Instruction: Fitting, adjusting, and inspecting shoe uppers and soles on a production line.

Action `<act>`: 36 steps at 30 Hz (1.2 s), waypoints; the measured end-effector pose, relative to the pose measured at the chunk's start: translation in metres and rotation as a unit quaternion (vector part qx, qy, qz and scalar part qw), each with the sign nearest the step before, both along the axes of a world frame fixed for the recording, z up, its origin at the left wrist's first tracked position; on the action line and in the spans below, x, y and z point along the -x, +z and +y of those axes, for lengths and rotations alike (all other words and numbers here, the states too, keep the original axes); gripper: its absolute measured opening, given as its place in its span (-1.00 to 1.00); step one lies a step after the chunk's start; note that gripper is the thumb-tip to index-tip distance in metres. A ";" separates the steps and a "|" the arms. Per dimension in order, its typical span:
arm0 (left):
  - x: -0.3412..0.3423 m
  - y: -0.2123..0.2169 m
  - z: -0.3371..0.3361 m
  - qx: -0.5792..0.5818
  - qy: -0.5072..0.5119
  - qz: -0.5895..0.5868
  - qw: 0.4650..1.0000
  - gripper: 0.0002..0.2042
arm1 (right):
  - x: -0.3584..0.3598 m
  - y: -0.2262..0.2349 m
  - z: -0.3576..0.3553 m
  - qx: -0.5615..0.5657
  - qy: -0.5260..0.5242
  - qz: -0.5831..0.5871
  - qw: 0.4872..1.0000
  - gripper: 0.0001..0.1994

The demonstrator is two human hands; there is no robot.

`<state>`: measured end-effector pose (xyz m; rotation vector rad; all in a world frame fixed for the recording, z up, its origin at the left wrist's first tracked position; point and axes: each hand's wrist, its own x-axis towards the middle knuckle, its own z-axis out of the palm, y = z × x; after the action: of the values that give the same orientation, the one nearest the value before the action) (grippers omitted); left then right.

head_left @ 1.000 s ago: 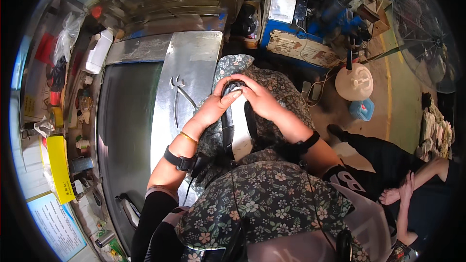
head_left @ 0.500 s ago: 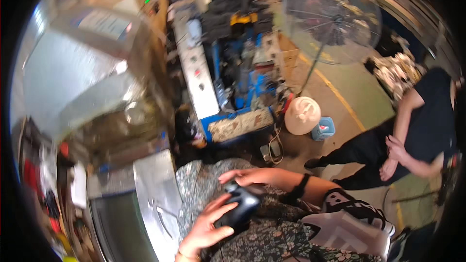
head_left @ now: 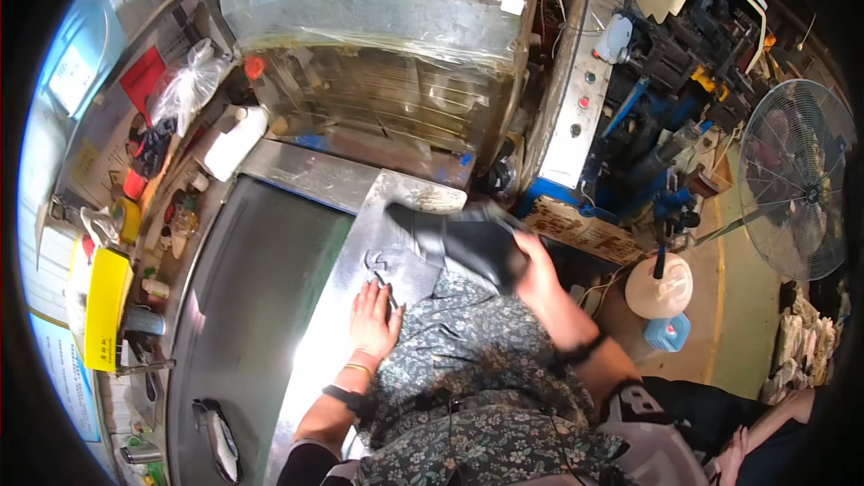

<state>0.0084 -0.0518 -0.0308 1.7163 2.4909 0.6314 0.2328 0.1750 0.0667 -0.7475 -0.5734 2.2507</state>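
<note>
dark object (head_left: 468,243) motion-blurred, kind unclear, right hand's (head_left: 538,272) fingers hidden behind it

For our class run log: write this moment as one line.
left hand: flat on shiny metal table | right hand: gripping dark shoe-like object | big standing fan: right

Two hands show: the left hand (head_left: 373,319) lies flat on the one steel table (head_left: 270,306), and the right hand (head_left: 537,272) grips one dark shoe (head_left: 459,238). One standing fan (head_left: 796,180), one white bucket (head_left: 659,286), one yellow box (head_left: 106,308).
</note>
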 end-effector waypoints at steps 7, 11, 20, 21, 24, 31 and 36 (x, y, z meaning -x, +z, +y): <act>-0.002 0.002 0.002 -0.013 0.000 0.009 1.000 -0.47 | 0.174 -0.069 0.117 -0.457 0.004 -0.384 0.802 -0.39; 0.003 0.000 -0.001 -0.026 -0.002 0.005 1.000 -0.47 | 0.117 -0.070 0.041 -0.601 0.159 -0.227 0.750 -0.69; -0.169 0.056 0.086 0.010 -0.393 -0.128 0.911 -0.55 | -0.193 -0.080 -0.079 -0.560 0.269 -0.576 0.531 -0.41; -0.195 0.030 0.101 0.003 -0.428 -0.131 0.894 -0.55 | -0.205 -0.109 -0.088 -0.553 0.217 -0.558 0.579 -0.37; -0.245 -0.045 0.137 0.021 -0.420 -0.126 0.899 -0.63 | -0.210 -0.124 -0.082 -0.524 0.210 -0.588 0.579 -0.37; -0.229 -0.074 0.138 0.013 -0.388 -0.225 0.894 -0.64 | -0.216 -0.113 -0.089 -0.518 0.197 -0.594 0.584 -0.43; -0.228 -0.089 0.136 0.046 -0.250 -0.278 0.926 -0.70 | -0.206 -0.112 -0.080 -0.557 0.190 -0.559 0.585 -0.44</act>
<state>0.2360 0.0843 -0.1203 1.7259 1.5998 0.7855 0.4388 0.0955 -0.0451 -1.2574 -2.5761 0.8654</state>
